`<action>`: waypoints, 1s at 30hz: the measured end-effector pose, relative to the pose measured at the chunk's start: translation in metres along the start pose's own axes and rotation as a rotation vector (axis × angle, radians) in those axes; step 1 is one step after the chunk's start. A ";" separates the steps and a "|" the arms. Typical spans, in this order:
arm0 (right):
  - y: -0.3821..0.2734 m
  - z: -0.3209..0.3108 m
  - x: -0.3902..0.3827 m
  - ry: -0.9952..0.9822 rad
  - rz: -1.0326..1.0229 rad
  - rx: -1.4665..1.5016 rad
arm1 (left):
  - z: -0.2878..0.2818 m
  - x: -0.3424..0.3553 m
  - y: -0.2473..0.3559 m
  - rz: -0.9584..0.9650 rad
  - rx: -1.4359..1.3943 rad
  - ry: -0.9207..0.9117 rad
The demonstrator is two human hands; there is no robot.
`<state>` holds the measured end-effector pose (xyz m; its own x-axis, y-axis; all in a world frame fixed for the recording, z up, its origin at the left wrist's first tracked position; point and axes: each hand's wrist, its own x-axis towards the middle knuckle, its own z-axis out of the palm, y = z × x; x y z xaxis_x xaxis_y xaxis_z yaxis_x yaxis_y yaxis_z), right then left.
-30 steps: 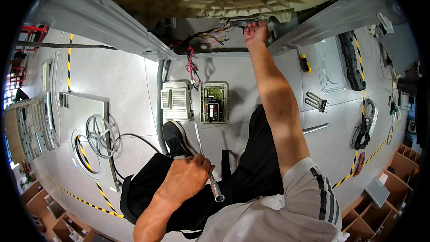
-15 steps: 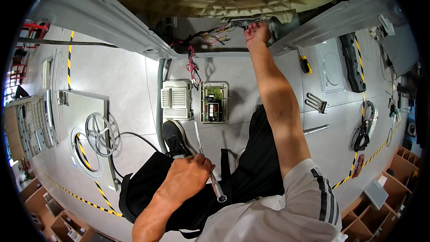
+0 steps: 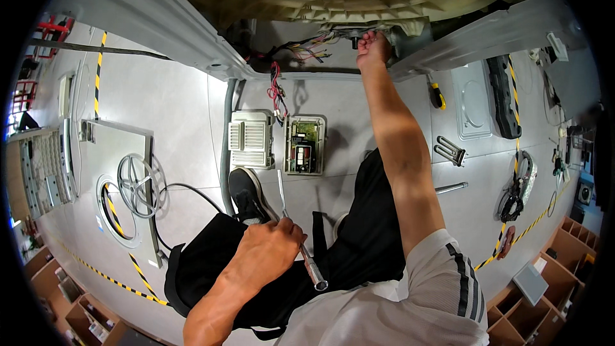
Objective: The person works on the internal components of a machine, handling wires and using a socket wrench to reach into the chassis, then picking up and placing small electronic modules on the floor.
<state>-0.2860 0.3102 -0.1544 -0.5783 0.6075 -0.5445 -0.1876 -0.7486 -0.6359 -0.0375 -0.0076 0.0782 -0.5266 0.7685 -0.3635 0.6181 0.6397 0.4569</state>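
Observation:
My left hand (image 3: 271, 247) is closed around a long metal socket wrench (image 3: 314, 273) above my lap. Its thin shaft points away from me and its hollow socket end sticks out toward me. My right arm reaches forward into an opened grey machine cabinet (image 3: 410, 61), beneath a large ribbed plastic tub (image 3: 269, 0). There my right hand (image 3: 373, 50) has its fingers curled, close beside a small dark cylindrical part (image 3: 355, 43). Whatever is between those fingers is too small to make out. Loose coloured wires (image 3: 312, 50) hang left of this hand.
A circuit board in an open housing (image 3: 305, 145) and a vented cover (image 3: 250, 140) lie on the floor ahead. To the left are a grey panel (image 3: 131, 134) and a pulley wheel (image 3: 138, 186). A yellow-black screwdriver (image 3: 438, 96), heating element (image 3: 450, 150) and metal tube (image 3: 452, 188) lie right.
My right hand has shifted slightly right and down, so the dark cylindrical part beside its fingers shows more. My left hand keeps hold of the socket wrench. The view has moved slightly.

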 end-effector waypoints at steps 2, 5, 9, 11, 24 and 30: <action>0.002 0.001 -0.003 0.015 -0.043 -0.041 | -0.001 0.000 0.000 -0.006 -0.005 -0.002; 0.003 -0.001 -0.004 0.007 -0.043 -0.099 | -0.001 0.000 -0.001 -0.007 -0.004 -0.009; 0.002 -0.002 -0.004 0.022 -0.094 -0.175 | 0.000 0.002 -0.002 -0.008 0.010 -0.020; 0.003 -0.002 -0.004 0.027 -0.116 -0.172 | 0.000 0.003 -0.002 -0.007 0.016 -0.027; 0.023 -0.035 -0.143 -0.386 0.255 -0.237 | -0.017 0.013 0.004 -0.038 -0.057 0.051; 0.010 -0.051 -0.240 -0.766 0.839 -0.283 | -0.013 0.020 0.003 0.115 -0.148 0.111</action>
<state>-0.1084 0.1700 -0.0579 -0.7823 -0.4401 -0.4409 0.6077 -0.6946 -0.3850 -0.0537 0.0095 0.0828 -0.5237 0.8246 -0.2139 0.5901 0.5322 0.6071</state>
